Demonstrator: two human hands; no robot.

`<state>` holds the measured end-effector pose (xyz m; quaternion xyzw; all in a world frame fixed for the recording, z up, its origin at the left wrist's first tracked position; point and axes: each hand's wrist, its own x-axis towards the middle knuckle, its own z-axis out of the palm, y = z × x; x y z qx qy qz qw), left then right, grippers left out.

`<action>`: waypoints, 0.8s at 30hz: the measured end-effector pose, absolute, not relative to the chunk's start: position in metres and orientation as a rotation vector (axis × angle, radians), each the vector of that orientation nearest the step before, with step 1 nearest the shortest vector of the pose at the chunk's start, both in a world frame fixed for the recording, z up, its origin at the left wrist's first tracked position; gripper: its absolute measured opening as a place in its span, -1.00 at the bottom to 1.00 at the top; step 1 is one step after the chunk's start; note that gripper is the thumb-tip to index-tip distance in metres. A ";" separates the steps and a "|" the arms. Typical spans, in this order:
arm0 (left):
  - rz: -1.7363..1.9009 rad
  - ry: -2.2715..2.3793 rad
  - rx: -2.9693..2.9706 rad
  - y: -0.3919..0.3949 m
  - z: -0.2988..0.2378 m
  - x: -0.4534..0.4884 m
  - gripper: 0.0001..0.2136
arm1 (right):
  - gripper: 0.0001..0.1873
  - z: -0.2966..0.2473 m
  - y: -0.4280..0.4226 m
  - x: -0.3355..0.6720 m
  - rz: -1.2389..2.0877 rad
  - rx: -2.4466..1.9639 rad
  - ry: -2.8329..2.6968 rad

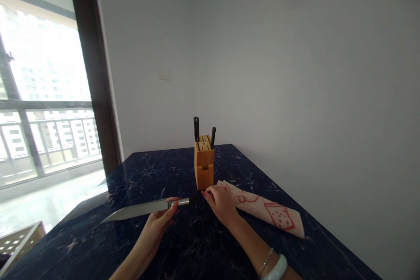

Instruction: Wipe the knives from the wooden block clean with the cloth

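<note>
My left hand grips a large kitchen knife where the blade meets the handle. Its broad blade points left, and the dark handle end points toward my right hand. That hand is closed, fingertips pinched together just beyond the handle end and close to the foot of a wooden knife block. Whatever its fingers hold, if anything, is hidden. Two black-handled knives stand upright in the block's slots. Beside and partly behind my right hand lies a rolled pale cloth with red drawings.
All of this is on a dark blue marbled table. Plain grey walls rise behind it and to the right. A bright window is at the left, and a crate-like item with square holes stands beside the table at lower left.
</note>
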<state>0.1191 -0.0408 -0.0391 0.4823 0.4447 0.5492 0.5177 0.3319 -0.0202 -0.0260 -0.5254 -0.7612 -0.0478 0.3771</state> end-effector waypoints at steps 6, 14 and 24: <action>1.317 1.057 1.240 -0.046 -0.034 0.128 -0.59 | -0.54 -0.020 -0.030 0.321 0.188 -1.102 -2.035; 1.248 0.966 1.267 -0.048 -0.034 0.130 -0.64 | -0.62 -0.023 -0.038 0.310 0.258 -1.054 -2.186; 1.299 1.063 1.279 -0.037 -0.039 0.118 -0.62 | -0.67 -0.024 -0.022 0.325 0.197 -1.082 -2.094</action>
